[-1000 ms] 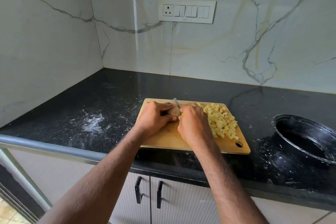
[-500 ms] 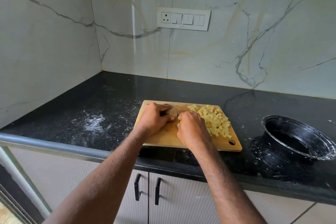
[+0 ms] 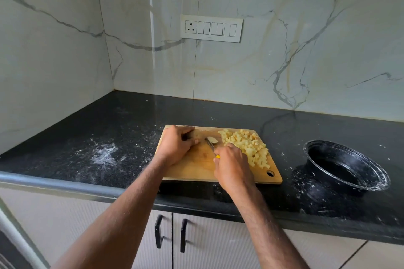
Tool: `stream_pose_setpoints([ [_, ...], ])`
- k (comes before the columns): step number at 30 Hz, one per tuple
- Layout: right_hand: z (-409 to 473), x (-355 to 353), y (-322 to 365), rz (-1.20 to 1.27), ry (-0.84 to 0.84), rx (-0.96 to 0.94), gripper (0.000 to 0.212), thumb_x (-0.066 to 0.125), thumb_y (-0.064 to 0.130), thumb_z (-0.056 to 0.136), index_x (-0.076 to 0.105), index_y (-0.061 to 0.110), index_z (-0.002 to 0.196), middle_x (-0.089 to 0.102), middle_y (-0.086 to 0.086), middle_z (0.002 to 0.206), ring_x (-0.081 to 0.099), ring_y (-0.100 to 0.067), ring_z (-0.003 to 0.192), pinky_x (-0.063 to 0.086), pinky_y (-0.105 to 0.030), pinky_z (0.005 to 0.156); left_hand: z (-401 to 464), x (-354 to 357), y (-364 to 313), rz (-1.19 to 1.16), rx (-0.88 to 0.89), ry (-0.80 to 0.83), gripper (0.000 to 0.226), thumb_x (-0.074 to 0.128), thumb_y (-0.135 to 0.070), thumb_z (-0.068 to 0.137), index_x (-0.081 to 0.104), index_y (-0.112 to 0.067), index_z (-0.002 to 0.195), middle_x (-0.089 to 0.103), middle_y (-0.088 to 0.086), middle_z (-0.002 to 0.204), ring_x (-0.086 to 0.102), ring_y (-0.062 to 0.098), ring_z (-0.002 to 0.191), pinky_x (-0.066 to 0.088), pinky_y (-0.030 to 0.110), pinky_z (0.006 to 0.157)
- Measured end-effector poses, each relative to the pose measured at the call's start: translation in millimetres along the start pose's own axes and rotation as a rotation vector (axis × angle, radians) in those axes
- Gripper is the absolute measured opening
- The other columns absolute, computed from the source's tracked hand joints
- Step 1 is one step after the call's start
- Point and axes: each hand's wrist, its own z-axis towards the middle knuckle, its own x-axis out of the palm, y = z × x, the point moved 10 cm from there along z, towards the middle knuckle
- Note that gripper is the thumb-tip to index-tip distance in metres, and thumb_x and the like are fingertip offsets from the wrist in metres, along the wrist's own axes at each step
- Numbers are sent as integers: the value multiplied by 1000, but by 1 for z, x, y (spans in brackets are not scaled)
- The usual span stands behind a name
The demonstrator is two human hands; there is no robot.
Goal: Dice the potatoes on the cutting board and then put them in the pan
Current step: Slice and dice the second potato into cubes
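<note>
Wooden cutting board (image 3: 192, 168) carries diced potato (image 3: 247, 145). Left hand (image 3: 177, 145) grips a potato piece (image 3: 197, 133); right hand (image 3: 232, 165) grasps the knife (image 3: 210, 143) beside a slice (image 3: 212, 139). Black pan (image 3: 347, 167) sits well apart.

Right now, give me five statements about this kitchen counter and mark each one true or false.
1. The right hand holds a knife. True.
2. The diced potato is already in the pan. False: it is piled on the cutting board.
3. The left hand holds a piece of potato on the board. True.
4. The pan stands to the left of the board. False: it stands to the right.
5. The board lies on a white counter. False: the counter is black.
</note>
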Motion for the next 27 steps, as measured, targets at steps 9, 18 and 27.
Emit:
stream_pose_setpoints([
  [9,19,-3,-14,69,-51,51,30,63,22,98,67,19,127,65,-2,121,59,-16,102,45,-23,79,2,0,9,-88,-37,24,58,93,-21,68,72,-19,123,72,-5,118,65,1,104,47,17,100],
  [18,14,-11,10,135,-151,-12,36,64,23,97,65,20,133,64,0,122,62,-16,106,50,-26,89,2,2,7,-28,-21,17,54,90,-28,73,71,-21,123,73,-6,118,63,-3,99,42,6,85],
  [27,11,-7,18,62,-111,-43,34,63,22,98,64,20,132,62,0,118,62,-16,101,51,-25,83,4,2,8,-38,-27,4,53,89,-27,75,71,-18,124,71,-4,122,59,-3,103,41,12,91],
])
